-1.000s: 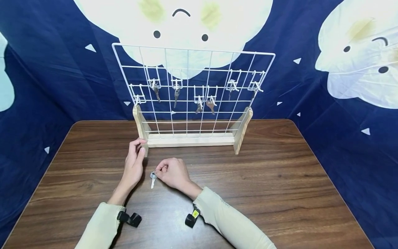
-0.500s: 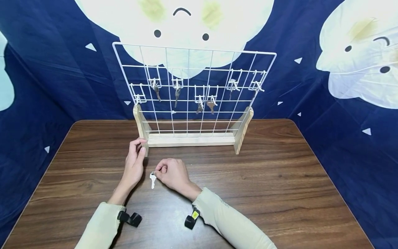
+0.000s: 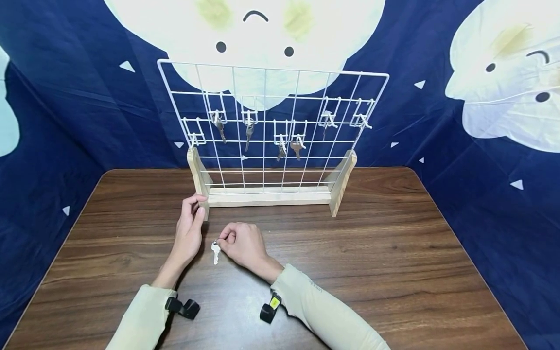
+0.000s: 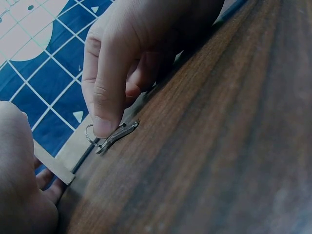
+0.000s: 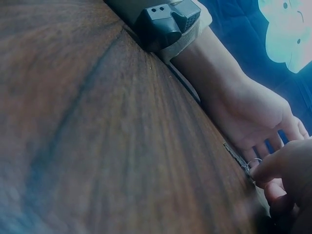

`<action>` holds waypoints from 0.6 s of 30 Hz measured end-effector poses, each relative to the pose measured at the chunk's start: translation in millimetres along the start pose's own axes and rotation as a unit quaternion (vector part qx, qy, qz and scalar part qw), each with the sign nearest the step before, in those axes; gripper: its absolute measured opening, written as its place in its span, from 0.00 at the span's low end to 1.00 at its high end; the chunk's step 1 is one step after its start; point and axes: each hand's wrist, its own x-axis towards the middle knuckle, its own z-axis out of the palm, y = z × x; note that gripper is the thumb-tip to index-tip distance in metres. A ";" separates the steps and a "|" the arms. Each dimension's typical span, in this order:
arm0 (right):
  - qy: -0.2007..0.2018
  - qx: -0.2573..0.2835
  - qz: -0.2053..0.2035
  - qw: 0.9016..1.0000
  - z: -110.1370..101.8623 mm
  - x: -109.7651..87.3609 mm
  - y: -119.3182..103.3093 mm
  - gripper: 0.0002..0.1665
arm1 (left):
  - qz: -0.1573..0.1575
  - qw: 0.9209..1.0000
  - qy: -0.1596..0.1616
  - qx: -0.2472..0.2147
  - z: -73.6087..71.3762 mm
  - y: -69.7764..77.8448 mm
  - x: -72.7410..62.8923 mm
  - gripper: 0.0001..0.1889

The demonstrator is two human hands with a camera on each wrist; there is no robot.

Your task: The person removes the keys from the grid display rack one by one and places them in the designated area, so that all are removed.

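Lower left, the right hand (image 3: pixel 243 243) pinches a key (image 3: pixel 216 253) by its ring (image 4: pixel 86 133); the left hand (image 3: pixel 189 233), loose, perhaps braces the rack (image 3: pixel 269 198).

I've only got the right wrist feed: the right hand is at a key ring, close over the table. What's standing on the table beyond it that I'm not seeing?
Observer: The head view shows a white wire rack standing there, with the right hand in front of it, left of the rack's middle.
Operator: Any bare hook on it for this key?
Observer: Yes. The leftmost hook, just above the left wooden support, shows nothing hanging on it.
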 end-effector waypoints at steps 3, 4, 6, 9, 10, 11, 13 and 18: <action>-0.002 0.003 0.010 1.000 8.8 1.2 7.7 0.07 | 0.002 1.000 0.002 0.001 -0.5 0.1 -0.8 0.18; 0.000 0.003 0.010 1.000 11.7 1.5 11.0 0.07 | 0.003 1.000 0.002 0.000 -0.3 -0.2 -0.5 0.18; 0.005 -0.003 0.010 1.000 16.9 2.0 16.4 0.08 | 0.006 1.000 0.003 -0.001 0.2 -0.4 -0.2 0.18; 0.013 -0.010 0.000 1.000 16.3 0.7 15.8 0.08 | 0.006 1.000 0.004 -0.002 0.6 -1.3 -0.5 0.18; 0.017 -0.011 -0.003 1.000 14.4 0.0 13.3 0.07 | 0.006 1.000 0.004 -0.002 0.7 -1.7 -0.4 0.18; 0.019 -0.010 -0.006 1.000 12.2 -0.6 10.5 0.07 | 0.006 1.000 0.004 -0.002 0.8 -1.9 -0.2 0.18; 0.020 -0.008 -0.007 1.000 7.5 -1.8 5.5 0.07 | 0.007 1.000 0.004 0.000 0.7 -2.8 0.1 0.18; 0.008 -0.006 0.007 1.000 0.7 -2.6 -2.0 0.06 | 0.011 1.000 0.004 0.001 0.6 -4.1 0.7 0.17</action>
